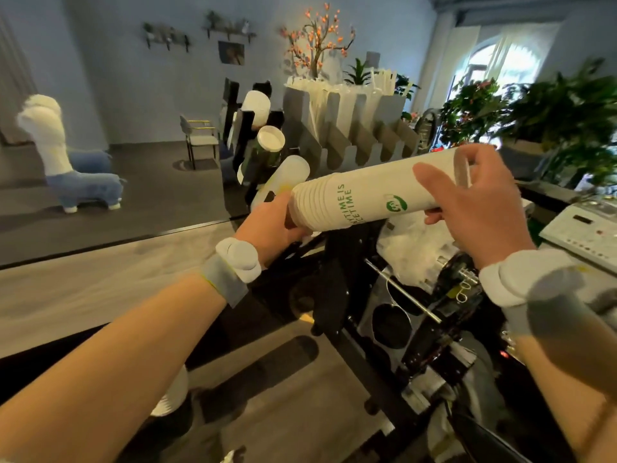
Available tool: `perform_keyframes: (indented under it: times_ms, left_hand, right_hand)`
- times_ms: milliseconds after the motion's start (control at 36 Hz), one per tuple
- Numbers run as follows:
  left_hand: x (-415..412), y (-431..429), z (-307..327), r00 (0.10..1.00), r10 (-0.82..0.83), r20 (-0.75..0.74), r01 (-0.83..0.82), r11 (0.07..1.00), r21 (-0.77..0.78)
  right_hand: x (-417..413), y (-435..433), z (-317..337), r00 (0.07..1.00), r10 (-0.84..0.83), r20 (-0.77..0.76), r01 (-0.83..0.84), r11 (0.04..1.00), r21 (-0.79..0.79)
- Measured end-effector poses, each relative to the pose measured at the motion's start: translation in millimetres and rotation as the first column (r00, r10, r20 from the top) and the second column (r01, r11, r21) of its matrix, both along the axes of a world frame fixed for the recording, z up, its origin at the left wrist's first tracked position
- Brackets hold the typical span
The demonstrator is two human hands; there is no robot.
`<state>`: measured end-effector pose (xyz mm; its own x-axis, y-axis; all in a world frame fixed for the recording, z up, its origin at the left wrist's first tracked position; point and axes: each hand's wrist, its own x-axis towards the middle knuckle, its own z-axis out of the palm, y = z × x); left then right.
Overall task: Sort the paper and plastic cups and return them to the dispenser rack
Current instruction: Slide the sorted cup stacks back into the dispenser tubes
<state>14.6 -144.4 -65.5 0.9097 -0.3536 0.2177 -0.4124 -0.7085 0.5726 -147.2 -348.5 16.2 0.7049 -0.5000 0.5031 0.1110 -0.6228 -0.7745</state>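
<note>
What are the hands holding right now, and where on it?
One stack of nested paper cups, held roughly level: the left hand grips its ridged left end, and the right hand curls round its right end.

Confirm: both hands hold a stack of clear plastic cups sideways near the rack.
Wrong: the head view shows the stack is white printed paper cups, not clear plastic. The left hand and right hand do hold it sideways near the rack.

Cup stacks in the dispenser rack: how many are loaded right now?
3, stepped down the black rack: white stack on top, white-ended stack in the middle, frosted stack lowest. More may hide behind its uprights. The held paper cup stack isn't counted.
</note>
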Motion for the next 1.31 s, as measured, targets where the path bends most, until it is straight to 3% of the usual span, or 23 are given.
perform_keyframes:
  times_ms: [194, 333, 444, 806, 917, 1111, 1222, 1306]
  left_hand:
    - [9.9, -2.8, -3.4, 0.998, -0.047, 0.051, 0.048, 0.999, -0.019]
    - [18.4, -9.3, -3.1, 0.999, -0.008, -0.048, 0.011, 0.997, 0.07]
    - [25.1, -7.2, -12.8, 0.999, -0.035, 0.0, 0.035, 0.998, 0.054]
    - [37.4, -31.1, -9.9, 0.997, 0.006, -0.074, 0.012, 0.971, 0.238]
    - [42.5, -30.6, -11.2, 0.997, 0.022, -0.077, 0.003, 0.951, 0.31]
    - [50.1, -24.9, -24.9, 0.998, -0.024, 0.058, 0.008, 0.966, 0.259]
    - [50.9, -28.5, -21.5, 1.0, 0.001, -0.005, 0.0, 0.95, 0.312]
    - [53.5, -21.2, -30.8, 0.997, -0.043, 0.058, 0.031, 0.978, 0.204]
  right_hand:
    - [18.4, 6.5, 4.3, 0.999, -0.02, -0.051, 0.012, 0.989, -0.149]
    - [28.2, 7.6, -2.7, 0.996, -0.013, -0.089, -0.007, 0.976, -0.217]
    - [35.1, 9.7, -7.8, 0.996, 0.001, -0.095, -0.023, 0.973, -0.229]
    - [41.3, -1.7, -7.6, 0.995, -0.037, -0.095, 0.018, 0.981, -0.193]
    - [46.4, -2.1, -10.9, 0.986, -0.041, -0.161, -0.001, 0.968, -0.253]
    - [65.6, 7.6, -17.2, 0.98, 0.007, -0.197, -0.057, 0.967, -0.25]
    - [77.2, 9.5, -22.1, 0.978, 0.021, -0.206, -0.072, 0.967, -0.246]
    - [81.2, 8.3, -23.1, 0.98, 0.029, -0.197, -0.076, 0.969, -0.235]
